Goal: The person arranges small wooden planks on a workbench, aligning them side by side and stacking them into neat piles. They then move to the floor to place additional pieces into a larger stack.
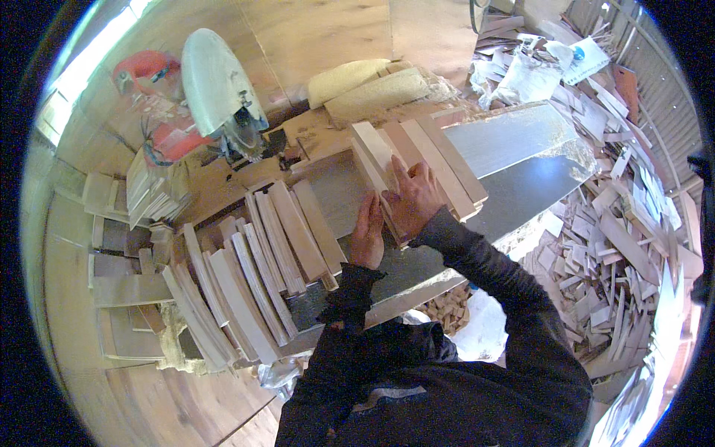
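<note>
My left hand [366, 237] is upright beside a stack of pale wooden strips [372, 151], its fingers straight and flat against the strips' left side. My right hand [417, 200] lies over the same strips, with the forefinger stretched along the top and the thumb near the left edge, gripping a strip. The palm side of this hand is hidden. More wooden strips [450, 160] lie side by side just right of it. The strips rest on a grey metal table [506, 197].
Left on the table stand rows of stacked wooden strips [246, 290]. Behind them is a saw with a pale rounded guard [216, 82] and exposed blade, next to a red machine part [175, 141]. Wood offcuts [596, 276] pile up at right. Sawdust [376, 97] heaps at the back.
</note>
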